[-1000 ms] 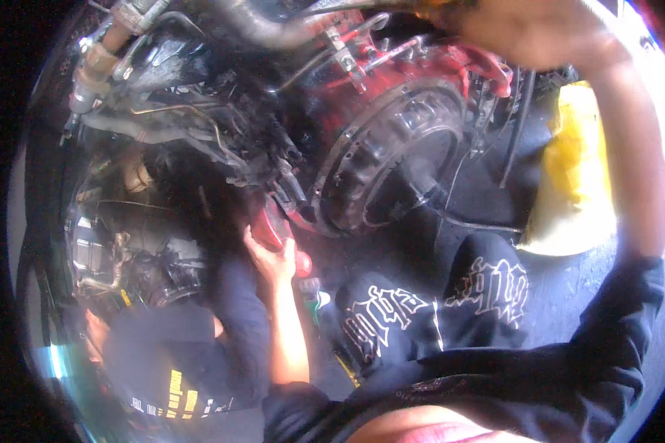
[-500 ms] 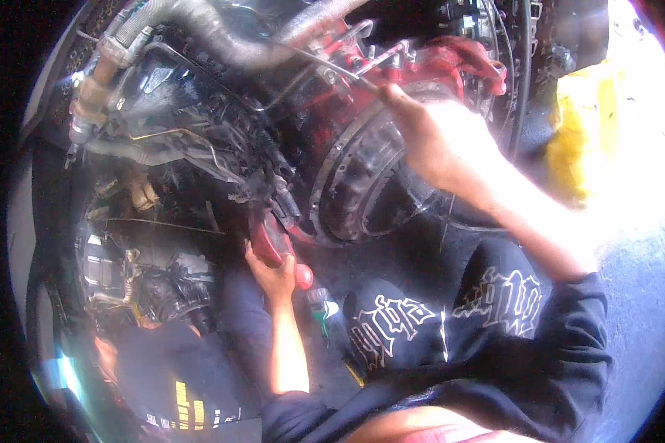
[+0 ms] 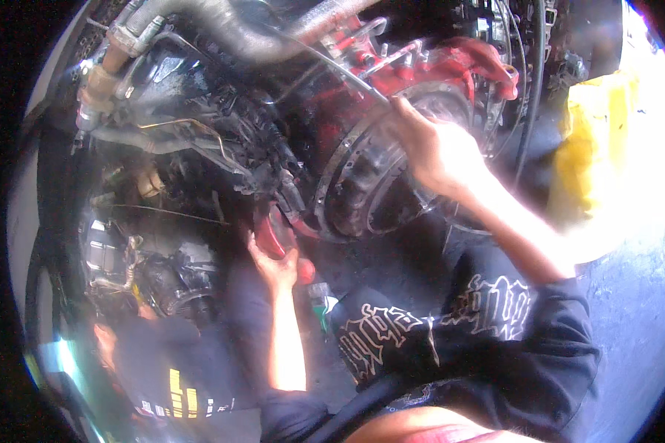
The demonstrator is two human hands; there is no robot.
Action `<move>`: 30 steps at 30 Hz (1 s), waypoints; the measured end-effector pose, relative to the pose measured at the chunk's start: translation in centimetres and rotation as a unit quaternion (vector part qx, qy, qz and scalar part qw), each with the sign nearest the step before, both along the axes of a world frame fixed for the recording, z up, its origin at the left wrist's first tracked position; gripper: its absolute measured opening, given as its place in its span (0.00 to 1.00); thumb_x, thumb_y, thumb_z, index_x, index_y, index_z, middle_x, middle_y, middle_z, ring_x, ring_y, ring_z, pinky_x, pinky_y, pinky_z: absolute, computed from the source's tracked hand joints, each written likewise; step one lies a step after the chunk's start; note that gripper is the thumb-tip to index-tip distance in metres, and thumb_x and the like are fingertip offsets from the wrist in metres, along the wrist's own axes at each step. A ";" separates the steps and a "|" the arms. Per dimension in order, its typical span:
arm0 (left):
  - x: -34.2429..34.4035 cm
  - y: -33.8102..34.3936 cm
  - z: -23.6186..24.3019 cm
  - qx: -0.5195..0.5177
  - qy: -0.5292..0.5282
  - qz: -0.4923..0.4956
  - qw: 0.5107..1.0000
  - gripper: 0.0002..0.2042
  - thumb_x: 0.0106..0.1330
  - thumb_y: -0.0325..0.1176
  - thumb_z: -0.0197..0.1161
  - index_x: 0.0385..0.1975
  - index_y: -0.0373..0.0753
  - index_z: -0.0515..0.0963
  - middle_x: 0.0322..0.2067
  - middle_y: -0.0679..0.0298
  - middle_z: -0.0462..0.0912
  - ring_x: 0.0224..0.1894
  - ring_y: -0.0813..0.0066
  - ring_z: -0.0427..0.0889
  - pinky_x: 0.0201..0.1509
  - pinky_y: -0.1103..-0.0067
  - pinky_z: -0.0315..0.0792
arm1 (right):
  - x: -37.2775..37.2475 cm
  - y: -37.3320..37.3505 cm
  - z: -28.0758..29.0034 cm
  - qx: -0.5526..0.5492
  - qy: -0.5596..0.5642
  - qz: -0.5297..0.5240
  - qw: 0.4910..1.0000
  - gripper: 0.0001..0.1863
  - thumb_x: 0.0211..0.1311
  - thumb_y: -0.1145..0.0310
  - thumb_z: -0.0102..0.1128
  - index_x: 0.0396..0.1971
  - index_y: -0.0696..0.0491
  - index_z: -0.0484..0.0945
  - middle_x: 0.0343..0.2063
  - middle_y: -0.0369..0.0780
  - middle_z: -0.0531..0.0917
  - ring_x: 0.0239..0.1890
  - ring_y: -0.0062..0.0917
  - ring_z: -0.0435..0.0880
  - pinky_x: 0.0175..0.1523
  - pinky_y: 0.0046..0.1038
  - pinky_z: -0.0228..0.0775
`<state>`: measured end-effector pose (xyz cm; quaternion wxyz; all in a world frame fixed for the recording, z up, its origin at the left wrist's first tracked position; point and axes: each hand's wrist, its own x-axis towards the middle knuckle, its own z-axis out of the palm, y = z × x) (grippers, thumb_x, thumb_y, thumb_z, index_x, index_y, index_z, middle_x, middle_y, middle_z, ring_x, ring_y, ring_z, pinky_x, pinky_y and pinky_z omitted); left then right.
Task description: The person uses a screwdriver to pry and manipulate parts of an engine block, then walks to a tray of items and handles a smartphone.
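Observation:
My left hand (image 3: pixel 273 262) grips a red metal piece (image 3: pixel 273 229) low beside the engine, just left of the large round ringed housing (image 3: pixel 347 207). My right hand (image 3: pixel 436 151) is closed on a long thin metal bar (image 3: pixel 355 81) that runs up and left across the red engine casing (image 3: pixel 480 59). My right wrist and hand cover part of the round housing. A bright haze washes over parts of the view.
A co-worker in a dark top (image 3: pixel 162 362) is at the lower left, beside metal engine parts (image 3: pixel 185 288). A thick pipe (image 3: pixel 258 37) crosses the top. A yellow sack (image 3: pixel 591 148) stands at right on the floor (image 3: pixel 635 310). My dark-clothed legs are below.
My right arm has swung down and left from the upper right to in front of the round housing, holding the bar. My left hand stays on the red piece.

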<state>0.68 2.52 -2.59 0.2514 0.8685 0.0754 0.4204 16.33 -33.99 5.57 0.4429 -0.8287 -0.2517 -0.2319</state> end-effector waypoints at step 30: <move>-1.8 0.9 2.2 -0.056 0.069 -0.007 0.996 0.45 0.44 0.29 0.66 0.64 0.26 0.51 0.61 0.43 0.62 0.66 0.54 0.62 0.71 0.66 0.54 | -2.8 -1.4 6.8 -0.118 -0.021 -0.032 0.992 0.29 0.53 0.69 0.51 0.59 0.49 0.66 0.23 0.50 0.82 0.27 0.46 0.83 0.31 0.45 0.75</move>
